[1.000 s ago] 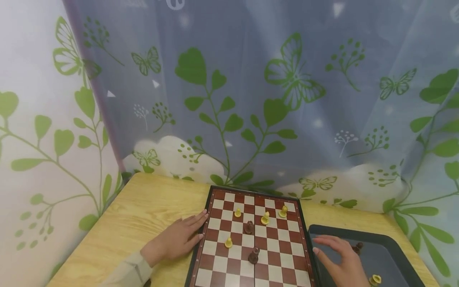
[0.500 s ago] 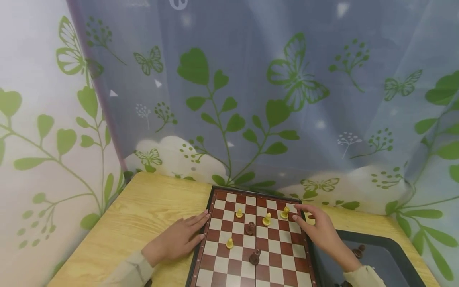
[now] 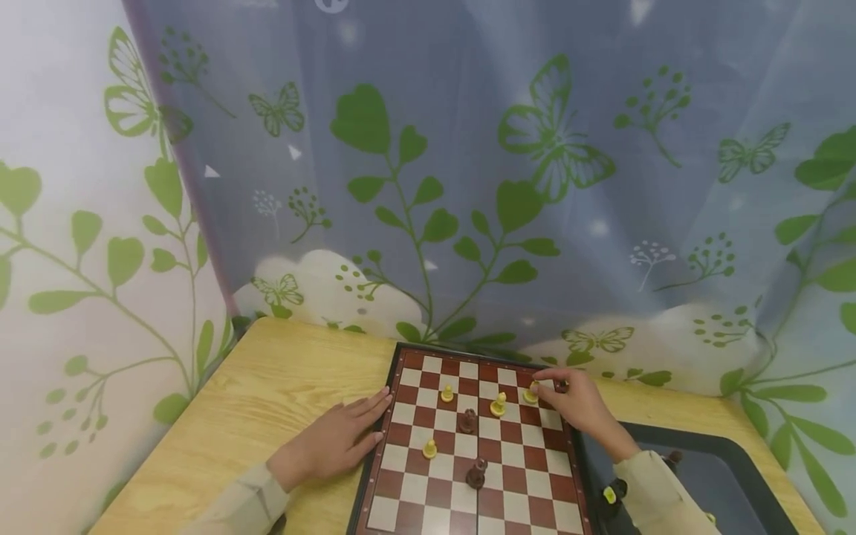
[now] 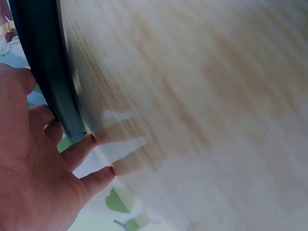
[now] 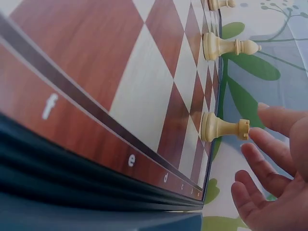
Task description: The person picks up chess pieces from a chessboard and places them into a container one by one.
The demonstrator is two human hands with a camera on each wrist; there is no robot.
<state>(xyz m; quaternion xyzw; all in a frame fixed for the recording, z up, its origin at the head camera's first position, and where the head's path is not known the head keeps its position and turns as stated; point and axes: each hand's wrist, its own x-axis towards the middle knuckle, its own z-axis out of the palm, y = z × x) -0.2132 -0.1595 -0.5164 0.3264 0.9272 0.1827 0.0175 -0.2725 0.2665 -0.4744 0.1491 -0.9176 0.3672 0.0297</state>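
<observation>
"Since the earlier frame, the right hand point(image 3: 579, 400) is moving inward from the edge of the board point(image 3: 431, 494) to the yellow rook point(image 3: 530, 396); what's lying nearer?"

"Nearest, the dark tray point(image 3: 725, 472) is sitting on the counter point(image 3: 301, 353); the left hand point(image 3: 331, 443) is lying beside the board, fingers extended, touching its edge, holding nothing."

"And farther out?"

"The rook is standing upright near the board's far right corner; the right fingers are curving loosely about its crown, thumb and forefinger parted; whether they're touching it, I'm not able to tell."

"How are you expecting it to handle?"

"I'm judging it light, stiff and rather slippery; I'm favouring its narrow neck, below the crown; the yellow bishop point(image 3: 498, 406) is standing near its left."
</observation>
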